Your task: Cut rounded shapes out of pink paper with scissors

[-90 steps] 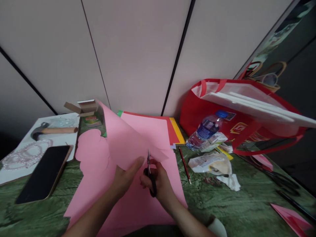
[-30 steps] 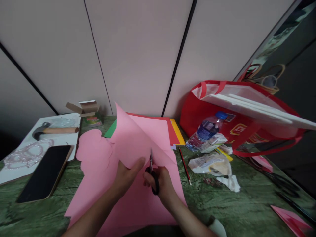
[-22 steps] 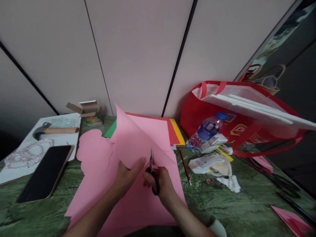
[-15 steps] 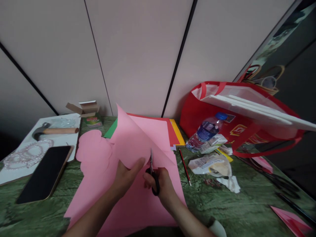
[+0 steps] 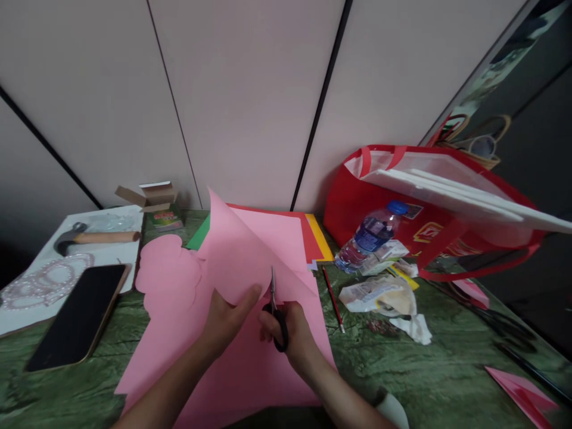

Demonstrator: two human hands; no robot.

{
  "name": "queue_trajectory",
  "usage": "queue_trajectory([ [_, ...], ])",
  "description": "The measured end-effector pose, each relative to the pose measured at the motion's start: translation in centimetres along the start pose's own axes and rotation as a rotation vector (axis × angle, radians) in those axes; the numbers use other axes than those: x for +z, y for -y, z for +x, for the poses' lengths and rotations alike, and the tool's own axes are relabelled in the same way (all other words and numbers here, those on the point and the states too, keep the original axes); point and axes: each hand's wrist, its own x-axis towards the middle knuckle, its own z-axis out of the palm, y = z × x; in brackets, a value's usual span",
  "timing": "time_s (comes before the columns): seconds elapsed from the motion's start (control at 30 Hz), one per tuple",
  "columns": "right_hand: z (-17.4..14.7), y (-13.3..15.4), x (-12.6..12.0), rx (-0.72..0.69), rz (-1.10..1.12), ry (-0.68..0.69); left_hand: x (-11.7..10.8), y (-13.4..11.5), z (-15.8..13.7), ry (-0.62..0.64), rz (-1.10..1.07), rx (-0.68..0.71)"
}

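Observation:
My left hand (image 5: 230, 316) grips the lower edge of a raised sheet of pink paper (image 5: 236, 250), thumb on the near face, other fingers hidden behind it. In my right hand (image 5: 290, 330) is a pair of scissors (image 5: 273, 298) with black handles, fingers through the loops. The blades point away from me and lie against the sheet, just right of my left thumb. Under both hands more pink paper (image 5: 250, 375) is spread flat. A pink cut-out with a wavy outline (image 5: 165, 271) lies to the left.
On the left are a phone (image 5: 78, 316), a hammer (image 5: 102, 237), clear beads (image 5: 49, 277) and an opened small box (image 5: 165, 214). To the right are a red pencil (image 5: 333, 298), a water bottle (image 5: 369, 238), plastic wrappers (image 5: 379, 295) and a red bag (image 5: 342, 202) with white boards.
The view has shifted slightly. Both hands, the scissors and the raised pink sheet keep nearly the same positions, with the blades seemingly a little closer together.

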Motion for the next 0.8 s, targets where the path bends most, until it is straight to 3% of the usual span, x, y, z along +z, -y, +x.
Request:
queue_trajectory([
  [0.17, 0.1, 0.5, 0.2, 0.024, 0.020, -0.018, 0.2, -0.8, -0.2, -0.069, 0.096, 0.010],
  [0.3, 0.3, 0.5, 0.2, 0.016, 0.031, -0.028, 0.3, -1.0, -0.1, 0.045, 0.060, -0.054],
  [0.5, 0.2, 0.4, 0.2, 0.019, 0.028, 0.010, 0.3, -0.4, -0.3, -0.008, 0.020, -0.078],
  [0.8, 0.1, -1.8, 0.6, -0.034, 0.244, 0.028, 0.5, -1.1, -0.7, 0.069, 0.027, -0.167],
])
